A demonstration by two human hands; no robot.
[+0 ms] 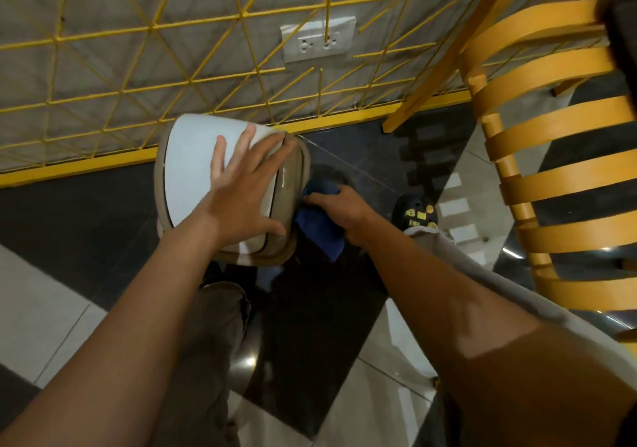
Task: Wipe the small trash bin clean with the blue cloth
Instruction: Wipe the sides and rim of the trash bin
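We recorded the small trash bin (193, 170) tipped on its side, white wall upward and tan rim facing right. The left hand (241, 198) lay spread on that wall, fingers straight and pressing. Just right of the bin's rim, the right hand (341, 208) gripped the bunched blue cloth (324, 236), which touched the rim. A yellow wire grid (151, 27) stood behind the bin. An orange slatted chair (551, 177) stood well to the bin's right.
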